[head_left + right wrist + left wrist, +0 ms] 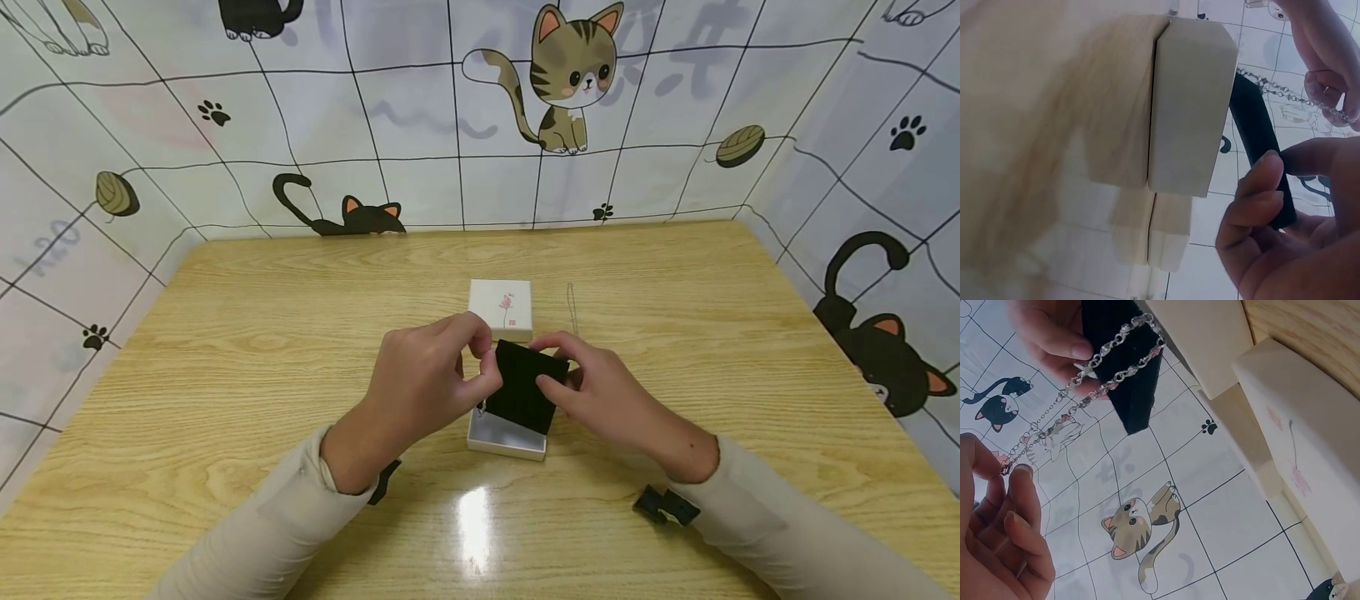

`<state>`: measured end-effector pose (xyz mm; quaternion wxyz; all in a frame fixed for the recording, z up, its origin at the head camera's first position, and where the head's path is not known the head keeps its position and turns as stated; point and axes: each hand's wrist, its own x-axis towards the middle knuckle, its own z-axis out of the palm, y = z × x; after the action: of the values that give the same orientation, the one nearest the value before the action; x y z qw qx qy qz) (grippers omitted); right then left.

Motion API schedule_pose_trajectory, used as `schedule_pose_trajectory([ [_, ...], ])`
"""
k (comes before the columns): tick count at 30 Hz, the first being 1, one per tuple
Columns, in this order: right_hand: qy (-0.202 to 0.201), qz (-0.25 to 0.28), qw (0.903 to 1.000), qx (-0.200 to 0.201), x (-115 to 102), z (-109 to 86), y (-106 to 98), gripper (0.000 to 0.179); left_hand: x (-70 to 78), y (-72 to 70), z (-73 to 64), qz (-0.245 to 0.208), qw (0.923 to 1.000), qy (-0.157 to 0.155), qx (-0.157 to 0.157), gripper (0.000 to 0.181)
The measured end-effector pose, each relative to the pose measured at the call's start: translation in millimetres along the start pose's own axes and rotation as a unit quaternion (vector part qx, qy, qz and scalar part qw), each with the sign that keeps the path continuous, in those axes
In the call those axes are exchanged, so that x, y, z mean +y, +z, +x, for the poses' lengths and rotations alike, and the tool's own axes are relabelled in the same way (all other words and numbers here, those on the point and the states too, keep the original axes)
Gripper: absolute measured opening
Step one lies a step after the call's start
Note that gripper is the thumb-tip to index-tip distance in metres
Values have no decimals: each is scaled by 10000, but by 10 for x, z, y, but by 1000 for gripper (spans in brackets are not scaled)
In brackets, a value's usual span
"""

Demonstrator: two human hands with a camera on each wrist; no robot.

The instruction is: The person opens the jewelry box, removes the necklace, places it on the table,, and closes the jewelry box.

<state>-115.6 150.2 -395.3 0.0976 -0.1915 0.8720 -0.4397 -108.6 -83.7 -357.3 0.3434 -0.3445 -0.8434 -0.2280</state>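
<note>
My left hand [431, 371] pinches the clasp end of a silver chain bracelet [1124, 374] between thumb and forefinger. The bracelet hangs in a long loop with pinkish beads, its far end by the black pad. My right hand [600, 379] grips the square black jewelry pad [521, 383] at its right edge, thumb on the front face. The pad is held tilted above the open white box base [506, 446], whose pale inside shows below it. In the right wrist view the pad [1260, 134] appears edge-on between my fingers, with the bracelet passing behind its top.
Behind the base sits the white box lid [500, 304] with a pink flower print. A second thin chain [572, 308] lies on the wooden table [300, 283] right of the lid. Cat-patterned cloth [420, 108] lines the back and sides.
</note>
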Motion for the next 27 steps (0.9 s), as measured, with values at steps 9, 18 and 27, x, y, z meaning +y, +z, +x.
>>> schedule_pose_trajectory([
  [9,337,-42,9987,-387,40,32,-20,36,18,-60,27,-161,9999,57,-8,9],
  [18,322,-8,9984,-460,53,46,-22,37,22,-57,21,-329,9994,65,-91,7],
  [27,90,-527,9986,-51,33,22,-93,37,54,-34,14,-440,9990,79,-97,7],
])
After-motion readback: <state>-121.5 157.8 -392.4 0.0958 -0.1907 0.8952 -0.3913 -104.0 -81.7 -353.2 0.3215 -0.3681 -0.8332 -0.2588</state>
